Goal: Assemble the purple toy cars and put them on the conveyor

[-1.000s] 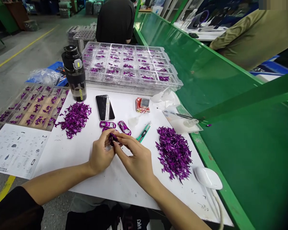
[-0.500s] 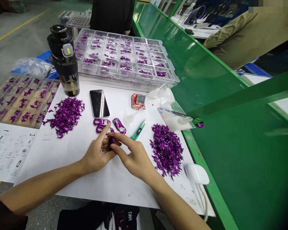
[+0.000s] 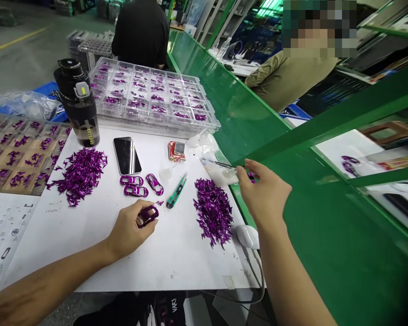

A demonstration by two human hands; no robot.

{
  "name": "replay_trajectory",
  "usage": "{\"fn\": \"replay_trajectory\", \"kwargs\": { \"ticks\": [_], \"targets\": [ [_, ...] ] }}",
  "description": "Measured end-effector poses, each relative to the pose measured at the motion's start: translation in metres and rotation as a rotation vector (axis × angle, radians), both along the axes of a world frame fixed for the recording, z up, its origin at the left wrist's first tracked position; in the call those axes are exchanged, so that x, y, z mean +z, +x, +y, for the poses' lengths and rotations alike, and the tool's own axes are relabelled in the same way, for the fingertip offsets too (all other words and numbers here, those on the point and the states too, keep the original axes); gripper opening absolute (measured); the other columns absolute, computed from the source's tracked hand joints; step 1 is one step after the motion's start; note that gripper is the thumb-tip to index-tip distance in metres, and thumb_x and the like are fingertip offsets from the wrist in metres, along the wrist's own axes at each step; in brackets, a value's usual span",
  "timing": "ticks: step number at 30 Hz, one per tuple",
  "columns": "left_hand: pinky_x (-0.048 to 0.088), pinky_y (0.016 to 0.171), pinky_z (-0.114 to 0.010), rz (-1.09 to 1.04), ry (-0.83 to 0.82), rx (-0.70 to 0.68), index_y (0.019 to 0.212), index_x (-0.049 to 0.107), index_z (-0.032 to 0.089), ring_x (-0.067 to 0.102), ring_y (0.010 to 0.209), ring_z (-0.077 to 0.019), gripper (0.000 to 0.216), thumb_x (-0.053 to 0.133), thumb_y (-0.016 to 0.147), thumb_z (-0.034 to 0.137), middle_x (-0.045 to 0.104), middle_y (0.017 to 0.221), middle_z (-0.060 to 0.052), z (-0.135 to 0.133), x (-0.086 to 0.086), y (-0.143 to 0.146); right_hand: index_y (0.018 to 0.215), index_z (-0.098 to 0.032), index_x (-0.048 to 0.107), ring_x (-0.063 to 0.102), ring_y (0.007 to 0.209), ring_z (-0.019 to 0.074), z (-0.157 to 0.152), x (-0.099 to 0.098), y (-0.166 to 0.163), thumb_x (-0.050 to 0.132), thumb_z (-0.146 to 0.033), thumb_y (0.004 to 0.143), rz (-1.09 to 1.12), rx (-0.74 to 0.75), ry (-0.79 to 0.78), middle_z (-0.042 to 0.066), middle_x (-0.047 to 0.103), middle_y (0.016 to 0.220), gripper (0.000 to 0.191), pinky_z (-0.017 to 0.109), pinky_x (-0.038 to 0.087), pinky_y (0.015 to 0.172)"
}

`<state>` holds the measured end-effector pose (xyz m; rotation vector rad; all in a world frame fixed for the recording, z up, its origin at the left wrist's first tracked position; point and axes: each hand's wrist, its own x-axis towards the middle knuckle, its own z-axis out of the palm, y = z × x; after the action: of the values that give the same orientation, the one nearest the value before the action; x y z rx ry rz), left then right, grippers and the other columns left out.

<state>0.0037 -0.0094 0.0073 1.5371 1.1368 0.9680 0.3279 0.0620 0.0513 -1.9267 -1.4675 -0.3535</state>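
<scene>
While a purple car-shaped shell (image 3: 151, 212) is held by the left hand (image 3: 129, 230) over the middle of the desk (image 3: 177, 258), its sides are clasped between thumb and curled fingers. Just beyond the desk's right edge, the right hand (image 3: 263, 192) is placed with fingers half bent, a small purple piece (image 3: 251, 177) seen among them (whether it is gripped cannot be told). Three similar shells (image 3: 136, 191) are laid farther toward the far edge, beside the phone (image 3: 126, 155); a green cutter (image 3: 176, 193) is set to their right. The held shell is judged light and stiff, probably thin-walled, its glossy skin slippery and easily marked. It is best taken by the two long sides, pressed gently, the window openings left unsqueezed. For the small piece, a fingertip pinch at the edges would be suited.
</scene>
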Motion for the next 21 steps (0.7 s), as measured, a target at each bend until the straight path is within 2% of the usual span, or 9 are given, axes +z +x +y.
{"fn": "replay_trajectory", "kwargs": {
  "ticks": [3,5,7,8,10,12,14,18,21],
  "targets": [
    [0.053,0.059,-0.024,0.079,0.142,0.041,0.102,0.065,0.019,0.061,0.063,-0.0129,0.02,0.064,0.082,0.015,0.068,0.077,0.0,0.0,-0.005,-0.001,0.1,-0.015,0.078,0.077,0.085,0.0302,0.016,-0.004,0.015,0.065,-0.029,0.089,-0.018,0.013,0.044,0.014,0.079,0.093,0.022,0.042,0.061,0.081],
    [0.054,0.06,-0.025,0.143,0.227,0.048,0.103,0.064,0.018,0.063,0.064,-0.0137,0.023,0.061,0.082,0.011,0.068,0.077,-0.001,0.001,-0.009,-0.002,0.106,-0.013,0.077,0.077,0.087,0.0297,0.012,0.004,0.001,0.063,-0.031,0.092,-0.048,-0.053,0.221,0.016,0.079,0.097,0.026,0.04,0.06,0.081],
    [0.055,0.061,-0.026,0.205,0.282,0.044,0.105,0.064,0.018,0.064,0.065,-0.0146,0.026,0.058,0.081,0.009,0.069,0.078,-0.002,0.002,-0.012,-0.003,0.118,-0.011,0.072,0.077,0.092,0.0297,-0.003,0.014,-0.031,0.062,-0.033,0.095,-0.024,-0.074,0.461,0.017,0.077,0.103,0.033,0.041,0.06,0.085],
    [0.055,0.061,-0.026,0.23,0.3,0.039,0.106,0.063,0.018,0.065,0.065,-0.0151,0.027,0.057,0.081,0.008,0.069,0.079,-0.002,0.002,-0.014,-0.003,0.12,-0.011,0.07,0.077,0.092,0.0283,-0.012,0.018,-0.051,0.061,-0.031,0.097,0.034,-0.022,0.609,0.016,0.076,0.105,0.032,0.04,0.06,0.086],
    [0.056,0.061,-0.027,0.264,0.326,0.027,0.108,0.063,0.018,0.066,0.066,-0.0162,0.03,0.055,0.081,0.008,0.07,0.081,-0.003,0.003,-0.016,-0.003,0.117,-0.018,0.07,0.077,0.086,0.0249,-0.031,0.019,-0.094,0.066,-0.025,0.095,0.241,0.239,0.68,0.009,0.076,0.098,0.024,0.037,0.063,0.075],
    [0.057,0.062,-0.028,0.282,0.334,0.014,0.111,0.062,0.018,0.067,0.068,-0.0174,0.033,0.055,0.081,0.008,0.071,0.084,-0.005,0.003,-0.017,-0.003,0.113,-0.023,0.071,0.077,0.076,0.0212,-0.046,0.009,-0.13,0.069,-0.019,0.092,0.383,0.472,0.522,0.003,0.076,0.089,0.022,0.035,0.063,0.068],
    [0.058,0.062,-0.029,0.295,0.329,0.005,0.113,0.061,0.018,0.068,0.069,-0.0182,0.034,0.054,0.081,0.009,0.072,0.086,-0.006,0.003,-0.018,-0.002,0.113,-0.024,0.07,0.077,0.074,0.0194,-0.053,-0.008,-0.151,0.069,-0.015,0.091,0.469,0.618,0.339,0.001,0.077,0.087,0.024,0.034,0.064,0.068],
    [0.06,0.064,-0.03,0.305,0.309,-0.002,0.114,0.061,0.019,0.069,0.07,-0.0191,0.035,0.055,0.081,0.009,0.072,0.087,-0.006,0.005,-0.017,-0.003,0.112,-0.024,0.069,0.078,0.079,0.0197,-0.054,-0.036,-0.157,0.067,-0.016,0.092,0.544,0.676,0.197,0.003,0.079,0.091,0.022,0.034,0.065,0.072],
    [0.06,0.066,-0.031,0.302,0.295,-0.011,0.114,0.062,0.019,0.07,0.071,-0.0196,0.035,0.056,0.081,0.009,0.072,0.087,-0.006,0.006,-0.017,-0.004,0.112,-0.023,0.069,0.078,0.08,0.0198,-0.052,-0.042,-0.153,0.066,-0.02,0.093,0.562,0.651,0.161,0.003,0.079,0.09,0.019,0.034,0.065,0.072]
  ]
}}
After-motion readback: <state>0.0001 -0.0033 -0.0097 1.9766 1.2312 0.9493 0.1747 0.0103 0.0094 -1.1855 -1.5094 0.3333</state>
